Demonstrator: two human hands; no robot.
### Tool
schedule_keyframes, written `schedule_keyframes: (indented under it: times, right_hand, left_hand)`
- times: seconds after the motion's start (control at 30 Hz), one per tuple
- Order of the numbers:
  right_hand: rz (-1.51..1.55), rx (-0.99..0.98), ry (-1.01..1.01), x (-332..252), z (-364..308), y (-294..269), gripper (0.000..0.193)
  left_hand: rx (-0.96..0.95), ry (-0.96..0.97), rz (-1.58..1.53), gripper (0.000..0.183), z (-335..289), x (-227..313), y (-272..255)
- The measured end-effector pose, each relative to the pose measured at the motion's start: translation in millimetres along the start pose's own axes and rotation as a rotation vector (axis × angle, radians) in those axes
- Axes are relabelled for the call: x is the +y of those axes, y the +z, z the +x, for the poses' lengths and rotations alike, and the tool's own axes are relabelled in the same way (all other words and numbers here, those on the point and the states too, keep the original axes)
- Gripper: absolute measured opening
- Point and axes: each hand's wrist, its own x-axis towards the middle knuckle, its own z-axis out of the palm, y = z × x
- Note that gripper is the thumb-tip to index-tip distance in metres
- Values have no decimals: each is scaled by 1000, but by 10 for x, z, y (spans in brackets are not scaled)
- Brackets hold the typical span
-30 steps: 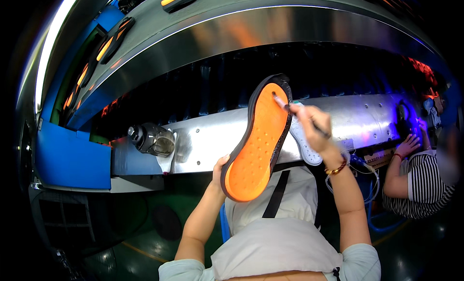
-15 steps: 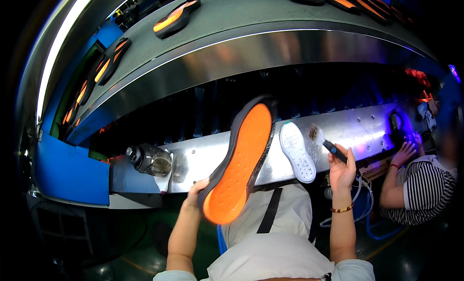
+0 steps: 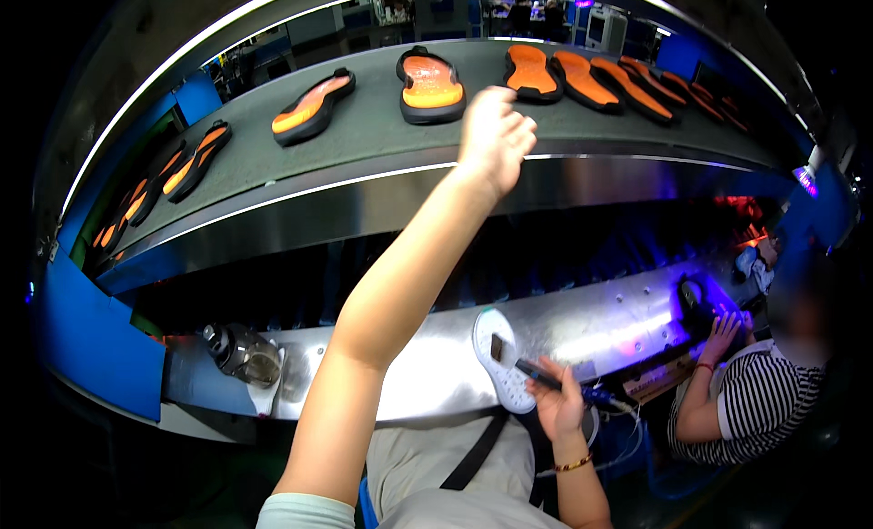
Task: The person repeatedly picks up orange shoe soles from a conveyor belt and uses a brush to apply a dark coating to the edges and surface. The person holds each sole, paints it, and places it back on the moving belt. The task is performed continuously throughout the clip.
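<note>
In the head view, my left hand [image 3: 496, 134] was stretched up over the grey belt [image 3: 364, 143]. Its fingers were loosely bent and apart and clamped on nothing I could see. The nearest orange sole [image 3: 532, 73] lay just beyond its fingertips, and I could not tell whether they touched it. To do this reach well, I judged I should come down flat on that sole's near edge and pinch it across its width. I should also keep my wrist clear of the broader orange sole [image 3: 429, 84] just to the hand's left.

My right hand [image 3: 556, 402] was far below, closed around a dark tool [image 3: 536, 374] at the edge of the metal worktop [image 3: 618, 324]. A white sole [image 3: 500, 361] lay touching that hand's left side.

Counted: five orange soles showed plainly on the belt, two to the left of my raised hand and three beyond and to its right. More crowded both ends, too small to count. There was one white sole, one dark tool and one jar [image 3: 241, 352] well to the left of my right hand. One co-worker's hand [image 3: 723, 329] rested on the worktop far to the right.
</note>
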Motion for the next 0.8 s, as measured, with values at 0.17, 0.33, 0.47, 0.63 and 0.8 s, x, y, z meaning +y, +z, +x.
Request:
schedule_keyframes:
  times: [0.17,0.33,0.47,0.63,0.8]
  right_hand:
    - [-146,-26,60,65,-111,-44,31]
    - [-118,106,73,122,-116,-103,24]
    - [-182,72,84,149,-69,-154,19]
    - [-177,204,16,148,5,-238,17]
    - [-184,234,23,195,90,-246,16]
  left_hand:
    - [-149,793,1664,60,724,-174,-24]
    - [-66,456,1890,42,729,-159,-1]
    - [4,924,1883,29,543,-68,15]
    - [-85,1371,1219,25,-342,-79,83]
    - [383,591,464,47,-917,-292,-373]
